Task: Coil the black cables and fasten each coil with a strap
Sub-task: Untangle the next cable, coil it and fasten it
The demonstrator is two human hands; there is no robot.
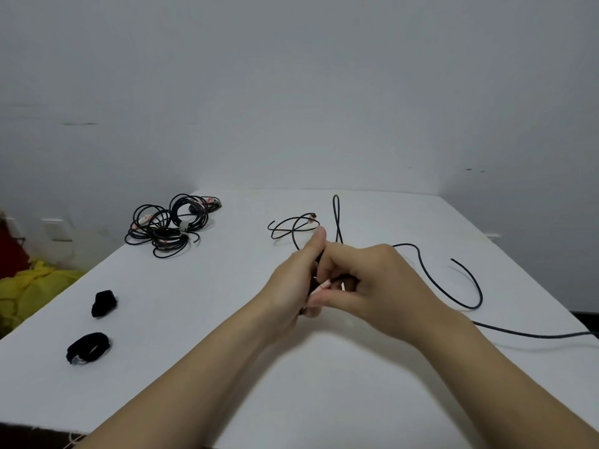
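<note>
A loose black cable (466,280) trails over the white table (227,319) from my hands to the right edge, and its plug end (311,218) lies beyond my hands. My left hand (291,286) and my right hand (372,286) meet at the table's middle, both with fingers curled round a bunched part of this cable and a pinkish-white piece. A narrow loop (336,215) rises behind them. Coiled black cables (168,225) lie piled at the back left. Two black straps rest at the front left, one rolled (103,303) and one looped (88,348).
A plain grey wall (291,92) stands right behind the table. Yellow cloth (29,286) lies off the table's left edge. The table's near edge runs along the bottom left of the view.
</note>
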